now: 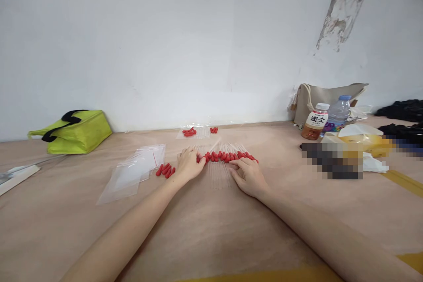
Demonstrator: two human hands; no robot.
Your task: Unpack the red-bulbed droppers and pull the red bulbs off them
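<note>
A row of clear thin droppers with red rubber bulbs lies side by side on the brown table. My left hand rests at the row's left end, fingers curled against the bulbs. My right hand lies just below the row's right part, fingers bent and touching the clear stems. Whether either hand grips a dropper is hidden by the fingers. A few loose red bulbs lie left of my left hand.
Clear zip bags lie in a stack to the left. More red bulbs in a bag sit by the wall. A lime green bag is at the far left. Bottles, a beige bag and wrappers crowd the right.
</note>
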